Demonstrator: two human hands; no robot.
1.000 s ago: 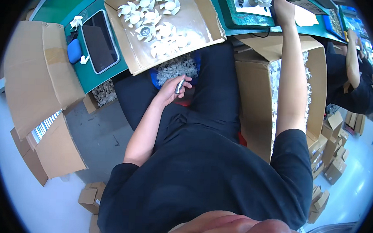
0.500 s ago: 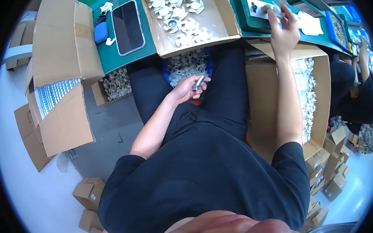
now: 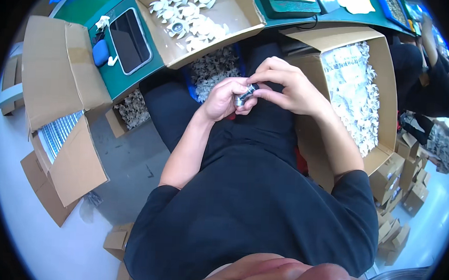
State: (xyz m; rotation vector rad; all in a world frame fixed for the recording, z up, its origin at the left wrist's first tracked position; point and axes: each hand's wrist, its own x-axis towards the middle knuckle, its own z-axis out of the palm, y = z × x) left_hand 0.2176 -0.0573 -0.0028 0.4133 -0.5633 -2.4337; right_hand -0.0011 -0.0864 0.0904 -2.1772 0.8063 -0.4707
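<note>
Over my lap, my left hand (image 3: pixel 219 99) is closed around a small shiny metal cylinder (image 3: pixel 240 99) with a darker upper end. My right hand (image 3: pixel 296 88) meets it from the right, thumb and fingertips pinched at that dark end. Whether the right fingers hold a separate small piece there is hidden. Beyond the hands, a shallow cardboard tray (image 3: pixel 216 48) on the bench holds several white fan impellers (image 3: pixel 189 18); one lies with its round metal hub facing up.
Under the bench edge is a blue bin (image 3: pixel 191 86) full of small whitish parts. A phone (image 3: pixel 130 41) and a blue case (image 3: pixel 100 53) lie left of the tray. Open cartons stand at left (image 3: pixel 55 67) and right (image 3: pixel 386 97). A green fixture (image 3: pixel 290 8) sits at the far right.
My right hand has come down from the green fixture to the metal cylinder in my left hand. The view has shifted, so the bench sits higher and farther left.
</note>
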